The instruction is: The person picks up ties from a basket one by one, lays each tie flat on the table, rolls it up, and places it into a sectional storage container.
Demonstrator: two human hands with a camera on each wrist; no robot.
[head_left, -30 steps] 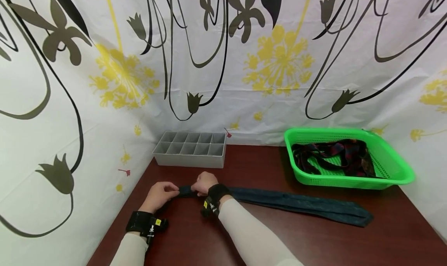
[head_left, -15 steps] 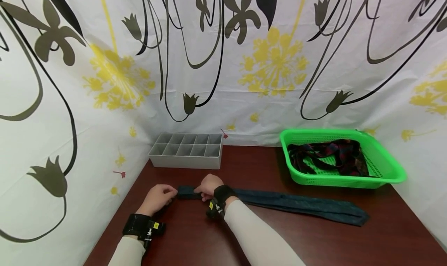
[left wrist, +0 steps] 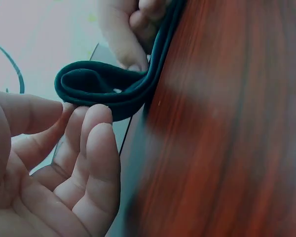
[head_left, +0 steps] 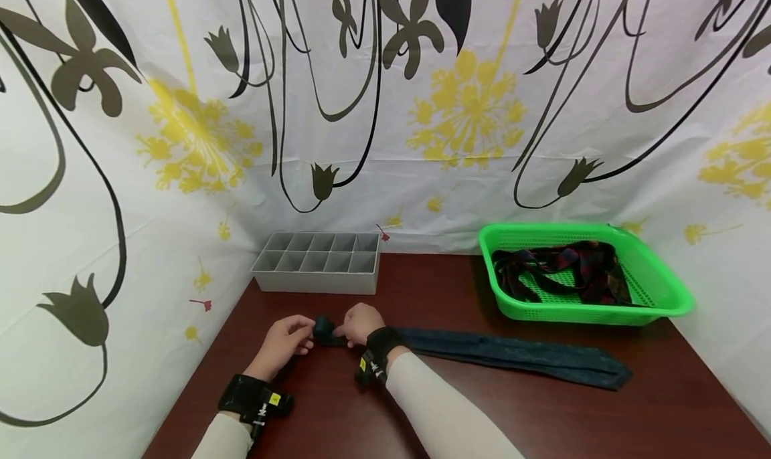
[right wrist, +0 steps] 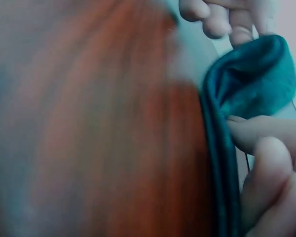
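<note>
Item: one long, dark teal fabric necktie, laid lengthwise on a reddish-brown wood-grain table, in front of both containers.

Left end: turned up off the table into a small loop, an inner layer showing inside the outer one. Its finish is loose, with a visible hollow.

Left hand: at the outer curve of the loop, fingers bent, fingertips touching the cloth; whether they pinch it or merely push, cannot tell.

Right hand: fingers curled, gripping the necktie where the loop meets the flat length, one digit pressed into the crease.

Progress, by judgement: rolling appears at an early stage. Done: the first turn or so at the left end. Left: nearly the whole length, flat and unrolled, out to the broad pointed end on the right.

Nearby: one light grey plastic box with two rows of compartments, behind the hands; one bright green perforated plastic basket, back right, containing dark fabric strips with reddish patterning, loosely heaped.
</note>
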